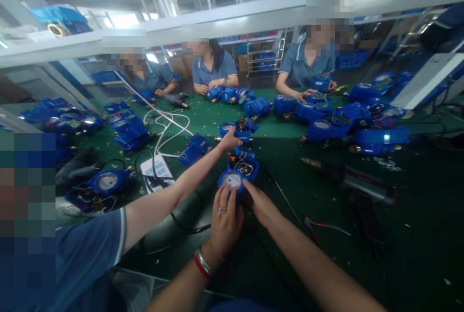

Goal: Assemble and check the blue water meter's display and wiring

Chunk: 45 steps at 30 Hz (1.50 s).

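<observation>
Blue water meter [237, 175] sits near the middle of the green worktop [398, 234], left hand [225, 220] curled against its near rim and right hand [261, 204] fingers pinching its side, best held steady with wiring upward while a co-worker's hand [229, 141] reaches beyond.
</observation>
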Available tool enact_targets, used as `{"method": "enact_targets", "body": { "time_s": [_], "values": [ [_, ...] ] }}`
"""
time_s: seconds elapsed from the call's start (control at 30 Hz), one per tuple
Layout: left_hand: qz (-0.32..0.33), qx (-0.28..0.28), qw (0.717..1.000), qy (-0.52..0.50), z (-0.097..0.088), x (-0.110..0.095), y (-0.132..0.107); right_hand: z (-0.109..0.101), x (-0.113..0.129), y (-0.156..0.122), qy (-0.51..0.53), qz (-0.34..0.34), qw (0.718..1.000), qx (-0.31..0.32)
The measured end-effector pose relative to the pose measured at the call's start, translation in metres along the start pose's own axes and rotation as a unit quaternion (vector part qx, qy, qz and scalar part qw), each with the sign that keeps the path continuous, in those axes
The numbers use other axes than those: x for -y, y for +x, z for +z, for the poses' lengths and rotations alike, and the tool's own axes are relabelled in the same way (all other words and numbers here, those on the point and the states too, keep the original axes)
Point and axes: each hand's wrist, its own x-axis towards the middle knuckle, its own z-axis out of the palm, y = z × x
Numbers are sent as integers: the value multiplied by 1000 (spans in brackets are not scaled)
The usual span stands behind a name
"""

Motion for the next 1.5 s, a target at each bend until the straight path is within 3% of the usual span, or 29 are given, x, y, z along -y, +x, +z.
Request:
{"method": "enact_targets", "body": {
  "time_s": [0.17, 0.33, 0.4, 0.5, 0.73, 0.83, 0.93, 1.17, 1.5],
  "values": [
    [13, 7, 999, -40, -13, 5, 4, 15, -6, 14, 76, -6, 997, -22],
    [-118, -38, 978, -167, -29, 23, 53, 3, -5, -3, 113, -5, 993, -27],
    [-163, -31, 957, -239, -27, 26, 79, -3, -6, -17, 113, -16, 993, -28],
    [-201, 25, 909, -363, -21, 20, 102, -15, -6, -42, 89, -40, 995, -28],
    [-171, 155, 813, -534, -28, -20, 93, -48, 1, -83, 42, -67, 996, -42],
    [-159, 186, 791, -560, -32, -32, 90, -58, 3, -92, 47, -67, 996, -43],
    [-147, 204, 787, -563, -33, -39, 90, -62, 5, -98, 69, -56, 995, -38],
    [-74, 232, 806, -539, -35, -41, 89, -69, 10, -107, 81, -61, 994, -46],
    [-60, 261, 799, -539, -40, -50, 93, -76, 21, -111, 83, -61, 991, -86]
  ]
}}
